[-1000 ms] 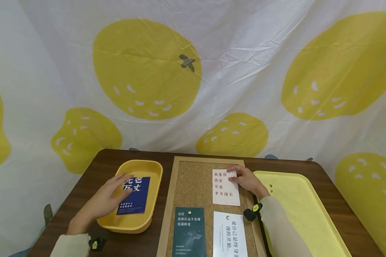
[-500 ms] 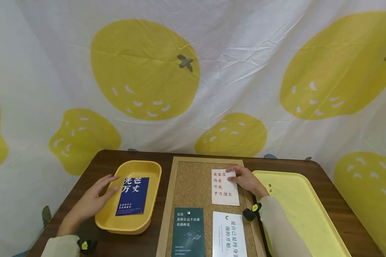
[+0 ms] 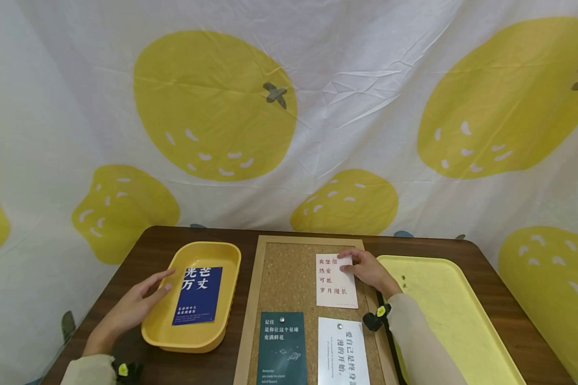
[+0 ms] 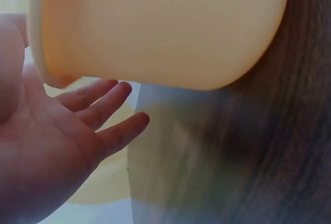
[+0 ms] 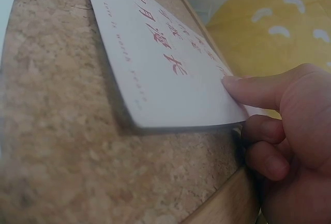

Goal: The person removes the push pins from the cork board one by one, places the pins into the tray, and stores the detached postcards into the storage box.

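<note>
Right hand (image 3: 368, 269) has its fingers pinching the red-lettered card (image 3: 334, 280) over upper right of corkboard (image 3: 284, 278). Left hand (image 3: 132, 306) is left of corkboard, fingers loosely extended beside yellow bin (image 3: 166, 334) (blue card (image 3: 197, 297) inside; hand contact with bin unclear). Lower on corkboard: green card (image 3: 281, 350), grey-lettered white card (image 3: 329, 350), both pinned. Right of corkboard: yellow tray (image 3: 448, 310)

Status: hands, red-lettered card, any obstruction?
Right hand pinches red-lettered card over corkboard. Left hand at yellow tub, contact unclear. Nothing visibly blocking the card.
</note>
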Available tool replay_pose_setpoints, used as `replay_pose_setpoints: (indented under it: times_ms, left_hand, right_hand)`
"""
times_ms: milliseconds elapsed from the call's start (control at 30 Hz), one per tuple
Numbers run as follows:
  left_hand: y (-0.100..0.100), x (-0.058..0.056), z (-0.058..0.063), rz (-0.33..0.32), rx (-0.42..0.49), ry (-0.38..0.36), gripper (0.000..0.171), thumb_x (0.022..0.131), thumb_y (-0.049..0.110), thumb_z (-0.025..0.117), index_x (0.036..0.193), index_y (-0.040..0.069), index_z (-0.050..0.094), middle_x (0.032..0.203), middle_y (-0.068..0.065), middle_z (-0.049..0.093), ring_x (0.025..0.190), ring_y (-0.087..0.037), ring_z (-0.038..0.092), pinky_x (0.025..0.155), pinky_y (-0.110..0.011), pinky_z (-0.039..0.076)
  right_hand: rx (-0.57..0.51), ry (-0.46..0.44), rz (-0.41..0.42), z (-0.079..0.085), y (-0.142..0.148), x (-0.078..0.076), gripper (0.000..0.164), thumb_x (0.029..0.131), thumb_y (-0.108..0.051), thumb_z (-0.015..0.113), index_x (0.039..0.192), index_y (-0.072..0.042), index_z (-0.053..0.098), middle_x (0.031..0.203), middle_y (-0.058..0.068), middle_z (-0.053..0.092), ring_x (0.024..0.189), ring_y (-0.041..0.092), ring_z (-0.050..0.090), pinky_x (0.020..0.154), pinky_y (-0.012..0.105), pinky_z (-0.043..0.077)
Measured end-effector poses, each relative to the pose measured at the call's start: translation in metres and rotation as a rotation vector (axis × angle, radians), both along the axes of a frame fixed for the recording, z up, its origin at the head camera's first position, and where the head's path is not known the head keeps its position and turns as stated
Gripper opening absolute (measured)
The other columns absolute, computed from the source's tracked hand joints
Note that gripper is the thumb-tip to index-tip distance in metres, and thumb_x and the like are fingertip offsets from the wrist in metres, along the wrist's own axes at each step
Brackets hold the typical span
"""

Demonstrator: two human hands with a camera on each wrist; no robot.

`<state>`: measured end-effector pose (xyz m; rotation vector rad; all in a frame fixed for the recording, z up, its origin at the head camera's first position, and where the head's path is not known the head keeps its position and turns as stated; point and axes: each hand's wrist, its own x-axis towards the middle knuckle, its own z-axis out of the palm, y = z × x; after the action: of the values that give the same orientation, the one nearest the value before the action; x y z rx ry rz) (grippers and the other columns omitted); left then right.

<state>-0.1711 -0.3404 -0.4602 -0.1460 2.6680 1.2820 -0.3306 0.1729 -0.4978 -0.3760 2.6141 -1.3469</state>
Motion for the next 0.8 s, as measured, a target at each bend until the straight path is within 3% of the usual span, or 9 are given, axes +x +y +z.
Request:
replay_pose_setpoints:
  times_ms: [233, 367, 633, 800]
  left_hand:
    - [-0.005, -0.001, -0.01, -0.001, 0.088, -0.104, 0.066, 0.091, 0.055, 0.048, 0.147, 0.027, 0.028, 0.154, -0.016, 0.017, 0.136, -0.041, 0.024, 0.1, -0.055, 0.037]
    - [-0.006, 0.0, -0.015, -0.017, 0.117, -0.128, 0.068, 0.09, 0.051, 0.052, 0.148, 0.028, 0.026, 0.154, -0.018, 0.014, 0.135, -0.042, 0.026, 0.099, -0.053, 0.04]
    - [-0.014, 0.001, -0.023, -0.107, 0.205, -0.112, 0.069, 0.092, 0.04, 0.055, 0.15, 0.028, 0.018, 0.157, -0.012, 0.005, 0.141, -0.04, 0.006, 0.107, -0.061, 0.021]
    - [-0.014, 0.001, -0.024, -0.111, 0.225, -0.122, 0.071, 0.092, 0.039, 0.055, 0.15, 0.029, 0.017, 0.157, -0.013, 0.002, 0.14, -0.041, 0.006, 0.106, -0.062, 0.022]
  right_hand:
    - [0.008, 0.005, -0.003, -0.001, 0.0, 0.0, 0.027, 0.084, -0.008, 0.067, 0.111, -0.009, 0.065, 0.099, 0.009, 0.064, 0.08, 0.018, 0.054, 0.07, 0.029, 0.044]
    - [0.015, 0.007, 0.002, 0.001, 0.0, 0.001, 0.027, 0.084, -0.009, 0.067, 0.112, -0.009, 0.065, 0.101, 0.009, 0.064, 0.082, 0.019, 0.054, 0.071, 0.029, 0.043]
    - [-0.014, 0.002, 0.012, 0.0, 0.002, 0.001, 0.027, 0.085, -0.009, 0.067, 0.111, -0.009, 0.065, 0.101, 0.01, 0.064, 0.082, 0.019, 0.053, 0.072, 0.028, 0.043]
    - [-0.012, 0.005, 0.017, -0.001, 0.003, 0.0, 0.026, 0.085, -0.01, 0.067, 0.111, -0.009, 0.065, 0.105, 0.01, 0.064, 0.084, 0.018, 0.054, 0.072, 0.026, 0.044]
